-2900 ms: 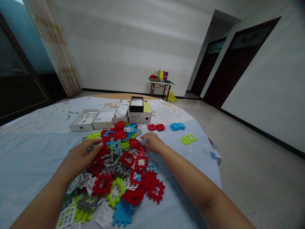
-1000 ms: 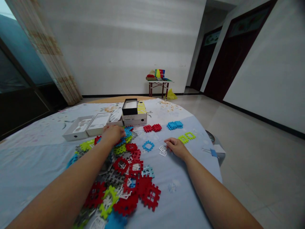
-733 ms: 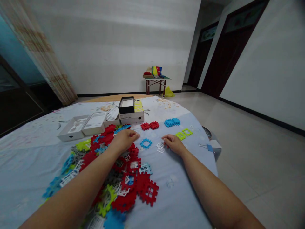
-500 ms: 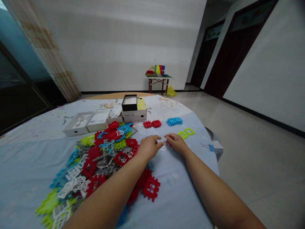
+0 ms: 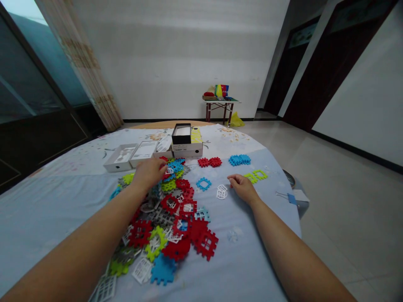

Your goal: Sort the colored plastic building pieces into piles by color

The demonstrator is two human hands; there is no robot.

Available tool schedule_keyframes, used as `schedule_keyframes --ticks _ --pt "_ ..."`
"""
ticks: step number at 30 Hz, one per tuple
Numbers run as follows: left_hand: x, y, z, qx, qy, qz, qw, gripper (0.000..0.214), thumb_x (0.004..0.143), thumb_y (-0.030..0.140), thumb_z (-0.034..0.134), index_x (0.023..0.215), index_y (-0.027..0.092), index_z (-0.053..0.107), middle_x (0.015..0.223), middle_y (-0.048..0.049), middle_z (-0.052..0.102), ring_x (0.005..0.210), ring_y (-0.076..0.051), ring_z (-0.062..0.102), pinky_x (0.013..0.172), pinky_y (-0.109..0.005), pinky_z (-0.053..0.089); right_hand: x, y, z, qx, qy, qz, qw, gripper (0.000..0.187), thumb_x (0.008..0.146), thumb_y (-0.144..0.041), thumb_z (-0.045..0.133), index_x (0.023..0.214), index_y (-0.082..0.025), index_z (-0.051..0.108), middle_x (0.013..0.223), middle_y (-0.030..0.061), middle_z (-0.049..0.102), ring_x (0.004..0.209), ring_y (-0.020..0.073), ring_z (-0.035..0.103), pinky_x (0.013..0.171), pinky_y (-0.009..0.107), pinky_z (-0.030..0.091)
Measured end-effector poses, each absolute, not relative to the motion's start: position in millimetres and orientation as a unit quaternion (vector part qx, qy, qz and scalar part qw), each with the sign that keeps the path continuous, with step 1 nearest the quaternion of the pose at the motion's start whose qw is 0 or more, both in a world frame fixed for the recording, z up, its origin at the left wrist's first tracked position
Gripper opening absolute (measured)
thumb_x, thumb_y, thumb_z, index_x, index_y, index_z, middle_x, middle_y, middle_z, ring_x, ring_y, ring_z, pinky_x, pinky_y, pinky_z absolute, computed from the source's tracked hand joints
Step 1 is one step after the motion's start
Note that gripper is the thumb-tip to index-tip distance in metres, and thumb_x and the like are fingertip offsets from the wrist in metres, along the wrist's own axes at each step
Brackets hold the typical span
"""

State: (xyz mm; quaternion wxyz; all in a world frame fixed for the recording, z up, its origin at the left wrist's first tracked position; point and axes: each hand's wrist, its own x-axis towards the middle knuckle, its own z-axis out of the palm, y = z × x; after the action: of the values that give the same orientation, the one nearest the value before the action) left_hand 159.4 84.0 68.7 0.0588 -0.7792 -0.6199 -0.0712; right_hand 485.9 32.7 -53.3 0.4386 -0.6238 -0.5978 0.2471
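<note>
Plastic pieces (image 5: pixel 163 216) lie in a loose, mixed heap at the middle and near left of the tablecloth (image 5: pixel 236 260); many lean at a tilt, probably because they rest on one another. To the heap's right, well apart from it, red pieces (image 5: pixel 215 162), blue pieces (image 5: pixel 239 160) and green pieces (image 5: pixel 252 178) lie in separate groups, each of one colour, a spacing that seems to keep them distinct. A single blue frame (image 5: pixel 199 184) lies flat between heap and groups, with white window pieces (image 5: pixel 222 192) to its right.

The left hand (image 5: pixel 149 172) is at the far part of the heap, fingers bent and slightly parted; whether they grip anything I cannot tell. The right hand (image 5: pixel 242 186) is just beside the white window pieces, perhaps to stay close to them, its fingers curled with the tips close together; any hold is unclear.
</note>
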Motion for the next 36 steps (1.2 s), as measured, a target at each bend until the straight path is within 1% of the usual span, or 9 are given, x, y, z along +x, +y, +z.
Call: schedule_keyframes --ticks 8,11,16,21,23,26,31,34,36 --pt "152 99 43 -0.816 -0.575 -0.013 0.062 0.039 0.078 0.043 0.041 0.105 0.027 0.063 0.113 -0.01 0.06 0.106 -0.03 0.051 0.086 -0.045 0.035 487 31 -49 -0.636 -0.625 0.202 0.404 0.03 0.077 -0.033 0.044 0.089 -0.016 0.066 0.06 0.001 0.063 0.058 0.0152 0.056 0.06 0.026 0.041" --pt "159 100 40 -0.806 -0.588 -0.009 0.061 0.034 0.077 0.038 0.043 0.099 0.026 0.066 0.109 -0.0102 0.062 0.101 -0.029 0.053 0.085 -0.045 0.035 488 31 -49 -0.638 -0.624 0.204 0.403 0.03 0.077 -0.033 0.045 0.089 -0.016 0.066 0.061 0.0013 0.063 0.06 0.0154 0.057 0.062 0.026 0.042" --pt "166 96 43 -0.785 -0.615 -0.024 0.075 0.028 0.075 0.036 0.046 0.086 0.025 0.069 0.097 -0.0094 0.066 0.097 -0.029 0.055 0.084 -0.046 0.034 487 31 -50 -0.629 -0.626 0.209 0.41 0.03 0.077 -0.033 0.044 0.088 -0.016 0.066 0.061 0.0006 0.062 0.056 0.014 0.054 0.059 0.026 0.041" --pt "170 85 56 -0.775 -0.621 -0.079 0.086 0.034 0.079 0.038 0.039 0.091 0.025 0.069 0.101 -0.009 0.066 0.101 -0.029 0.054 0.085 -0.044 0.035 488 33 -53 -0.629 -0.612 0.231 0.421 0.031 0.076 -0.035 0.044 0.089 -0.016 0.065 0.059 -0.0006 0.06 0.05 0.0125 0.05 0.054 0.024 0.04" --pt "181 77 63 -0.783 -0.609 -0.116 0.048 0.035 0.079 0.039 0.04 0.092 0.024 0.068 0.099 -0.0075 0.067 0.099 -0.027 0.055 0.083 -0.04 0.038 488 34 -55 -0.627 -0.607 0.241 0.425 0.032 0.076 -0.035 0.045 0.09 -0.016 0.065 0.059 -0.0004 0.061 0.051 0.0122 0.051 0.053 0.023 0.04" --pt "211 61 63 -0.803 -0.573 -0.134 -0.094 0.033 0.078 0.039 0.044 0.091 0.022 0.069 0.09 -0.0036 0.07 0.089 -0.022 0.06 0.076 -0.032 0.042 489 35 -56 -0.628 -0.601 0.245 0.428 0.031 0.075 -0.035 0.045 0.09 -0.016 0.066 0.06 -0.0004 0.061 0.05 0.0115 0.05 0.051 0.022 0.04" --pt "269 38 40 -0.811 -0.492 -0.117 -0.293 0.031 0.076 0.037 0.048 0.084 0.015 0.069 0.079 -0.0048 0.07 0.073 -0.017 0.062 0.065 -0.026 0.043 489 36 -56 -0.629 -0.602 0.249 0.424 0.031 0.076 -0.035 0.045 0.091 -0.016 0.065 0.061 -0.0009 0.061 0.047 0.0105 0.049 0.052 0.023 0.041" --pt "284 38 31 -0.802 -0.496 -0.117 -0.311 0.041 0.074 0.042 0.051 0.102 0.014 0.064 0.083 -0.0068 0.071 0.074 -0.018 0.062 0.065 -0.027 0.044 489 36 -56 -0.629 -0.607 0.241 0.422 0.031 0.077 -0.034 0.045 0.092 -0.016 0.065 0.061 -0.0006 0.061 0.05 0.011 0.051 0.054 0.023 0.042" --pt "281 42 32 -0.81 -0.517 -0.115 -0.252 0.048 0.074 0.044 0.052 0.111 0.014 0.058 0.09 -0.0086 0.07 0.08 -0.02 0.062 0.069 -0.029 0.043 489 36 -56 -0.628 -0.609 0.238 0.423 0.031 0.076 -0.034 0.045 0.091 -0.016 0.065 0.062 -0.0003 0.062 0.052 0.0116 0.053 0.055 0.023 0.043"
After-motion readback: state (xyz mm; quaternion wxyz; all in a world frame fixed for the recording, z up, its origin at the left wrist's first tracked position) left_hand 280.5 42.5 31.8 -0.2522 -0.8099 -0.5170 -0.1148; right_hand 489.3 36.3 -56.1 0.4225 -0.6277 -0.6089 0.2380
